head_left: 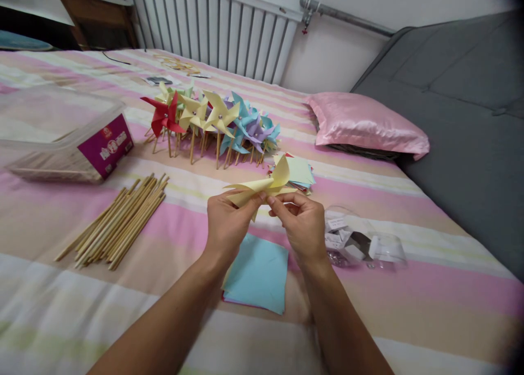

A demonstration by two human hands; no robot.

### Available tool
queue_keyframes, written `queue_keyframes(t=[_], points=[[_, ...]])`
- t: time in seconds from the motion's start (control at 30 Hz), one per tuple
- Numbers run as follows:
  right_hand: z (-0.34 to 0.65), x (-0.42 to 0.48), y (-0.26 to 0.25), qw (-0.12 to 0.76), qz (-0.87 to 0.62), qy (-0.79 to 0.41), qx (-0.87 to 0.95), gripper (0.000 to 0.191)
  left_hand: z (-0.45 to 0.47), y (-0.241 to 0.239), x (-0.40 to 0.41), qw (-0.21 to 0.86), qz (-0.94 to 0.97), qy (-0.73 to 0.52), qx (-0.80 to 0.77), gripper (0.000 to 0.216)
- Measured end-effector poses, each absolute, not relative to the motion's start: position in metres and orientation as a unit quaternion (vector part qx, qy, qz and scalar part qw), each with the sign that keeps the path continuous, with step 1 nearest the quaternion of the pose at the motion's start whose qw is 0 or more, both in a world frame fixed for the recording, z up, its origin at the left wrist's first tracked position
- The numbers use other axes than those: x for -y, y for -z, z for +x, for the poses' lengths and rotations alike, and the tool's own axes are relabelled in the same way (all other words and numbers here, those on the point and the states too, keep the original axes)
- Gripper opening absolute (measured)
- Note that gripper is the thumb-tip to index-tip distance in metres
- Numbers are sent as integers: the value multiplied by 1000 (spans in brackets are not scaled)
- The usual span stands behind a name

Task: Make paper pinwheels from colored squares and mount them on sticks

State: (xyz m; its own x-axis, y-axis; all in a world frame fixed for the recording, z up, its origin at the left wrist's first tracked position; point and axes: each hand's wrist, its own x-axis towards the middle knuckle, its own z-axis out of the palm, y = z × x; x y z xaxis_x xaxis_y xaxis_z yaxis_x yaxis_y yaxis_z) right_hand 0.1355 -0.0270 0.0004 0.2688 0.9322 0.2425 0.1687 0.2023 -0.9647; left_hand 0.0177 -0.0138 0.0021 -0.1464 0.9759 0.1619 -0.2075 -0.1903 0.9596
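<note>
While a curled yellow paper (262,186) was held in the air just beyond a blue-topped stack of squares (258,274), the left hand (226,219) pinched its left side between thumb and fingers, and the right hand (305,222) pinched its near edge, both thumb tips close together. Farther off, pinwheels (221,117) stood clustered; wooden sticks (123,222) lay to the left.

Left of the blue paper stack (257,274), past the left forearm (172,309), bedspread (184,227) lies open to the stick bundle (118,225); right of it, plastic packaging (356,246) obstructs; beyond it, the left hand (227,222) and right hand (305,227), then crowded pinwheels (221,118), bar the way.
</note>
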Motion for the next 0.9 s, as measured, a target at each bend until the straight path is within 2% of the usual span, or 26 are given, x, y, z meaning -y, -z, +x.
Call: queue_keyframes(t=[0.33, 0.57, 0.8, 0.9], points=[[140, 27, -2, 576, -536, -335, 519, 22, 17, -2, 11, 510, 438, -614, -413, 9], [134, 29, -1, 592, -523, -343, 508, 26, 18, -4, 12, 607, 345, -614, -368, 17], [124, 29, -2, 657, -469, -423, 412, 59, 22, -6, 14, 675, 270, -591, -349, 23], [122, 29, -2, 671, -465, -451, 360, 61, 26, -7, 18, 689, 269, -576, -347, 23]])
